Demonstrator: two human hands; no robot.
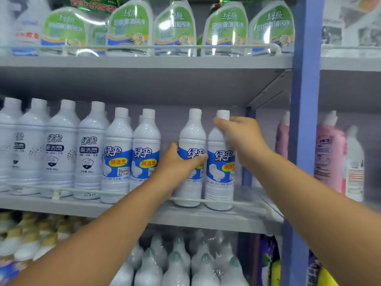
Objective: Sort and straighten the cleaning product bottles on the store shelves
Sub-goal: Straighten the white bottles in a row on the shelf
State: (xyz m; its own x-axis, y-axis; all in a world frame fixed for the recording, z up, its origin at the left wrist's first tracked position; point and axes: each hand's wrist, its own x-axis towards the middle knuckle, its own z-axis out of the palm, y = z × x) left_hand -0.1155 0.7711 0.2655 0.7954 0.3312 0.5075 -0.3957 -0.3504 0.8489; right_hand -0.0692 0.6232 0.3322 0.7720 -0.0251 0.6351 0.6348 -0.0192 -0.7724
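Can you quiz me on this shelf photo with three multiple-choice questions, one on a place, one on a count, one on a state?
1. Where does the right hand grip the rightmost blue-label bottle?
A. at the base
B. at the neck, under the cap
C. at the label

2. How many blue-label bottles stand in the front row of the middle shelf?
A. two
B. four
C. six

3. What is the left hand doing?
A. hanging free
B. holding a pink bottle
C. gripping the body of the second bottle from the right

Answers:
1. B: the fingers curl round the neck just below the white cap.
2. B: two stand in the hands, two more to their left.
3. C: thumb and fingers wrap round its blue label.
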